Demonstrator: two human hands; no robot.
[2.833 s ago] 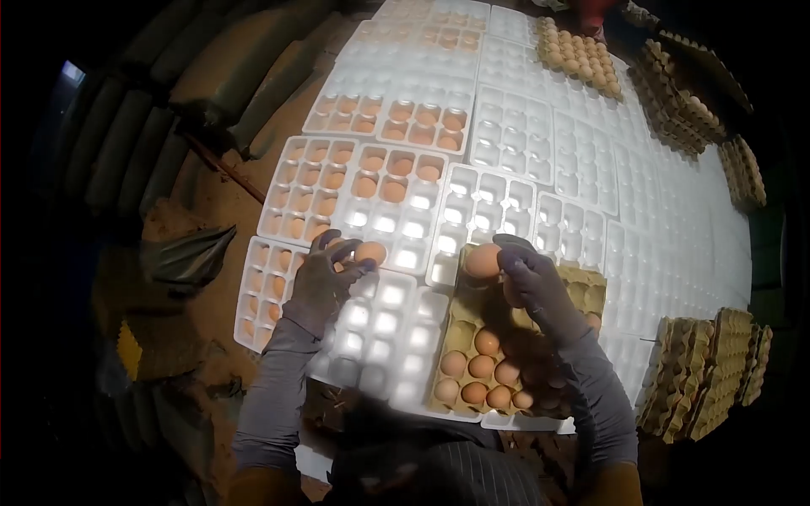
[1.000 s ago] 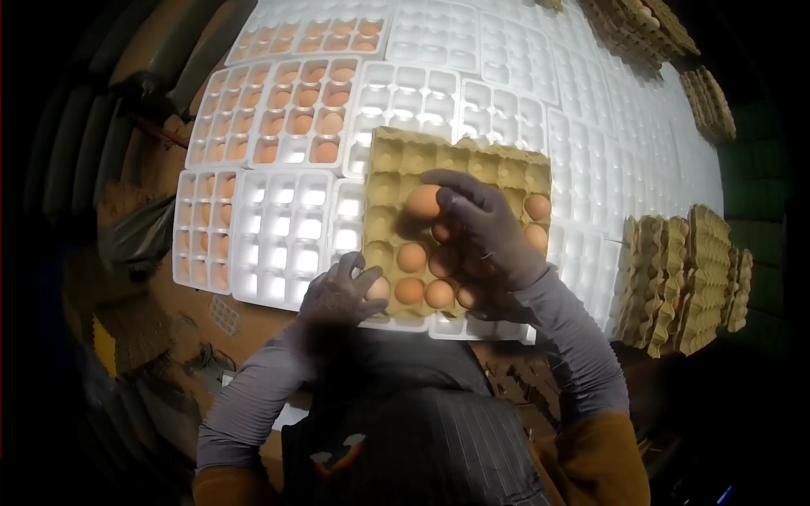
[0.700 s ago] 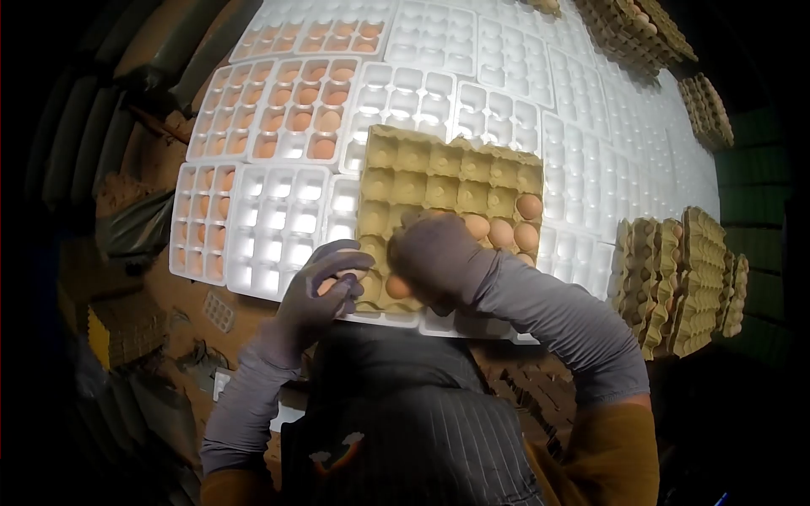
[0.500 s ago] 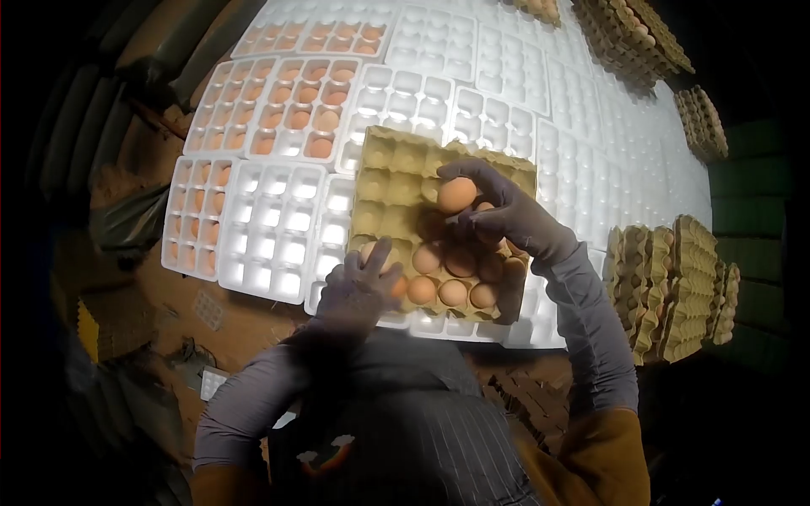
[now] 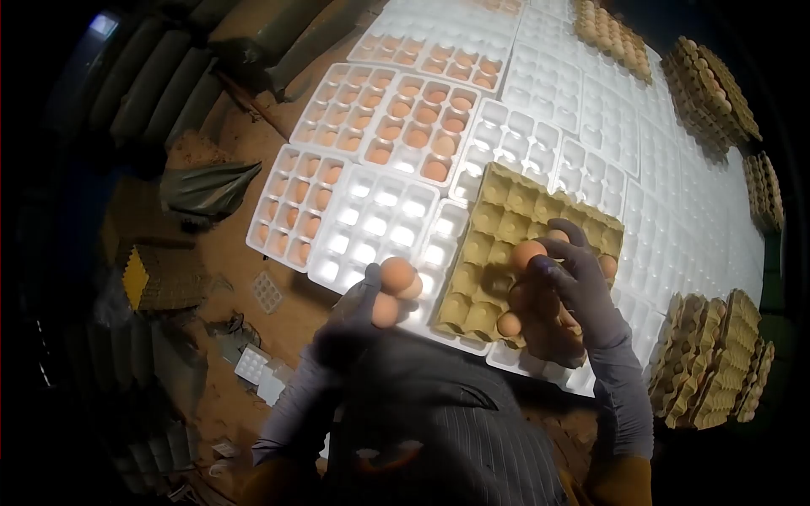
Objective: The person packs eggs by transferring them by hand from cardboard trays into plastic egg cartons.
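Gloved in grey, my left hand (image 5: pixel 348 319) is closed around brown eggs (image 5: pixel 397 275), three of them showing, at the front edge of an open white foam egg tray (image 5: pixel 381 221) with bare cups. My right hand (image 5: pixel 580 274), in a matching glove, grips brown eggs (image 5: pixel 529 254) above a pulp egg tray (image 5: pixel 481 278); two show at its fingertips. This pulp tray lies on the foam trays, its left cups bare. A few eggs (image 5: pixel 509 324) sit in it around and under my right hand, which partly hides them.
Foam trays filled with brown eggs (image 5: pixel 419 126) lie at the left and back. More white foam trays (image 5: pixel 540 88) cover the surface. Stacked pulp trays (image 5: pixel 710 363) stand at the right, others (image 5: pixel 711 94) at the far right. Dark sacks (image 5: pixel 152 80) lie on the left.
My left hand has left the pulp tray and moved left, now with eggs in it. The right hand still holds eggs over that tray, which has fewer eggs showing. The view has shifted left.
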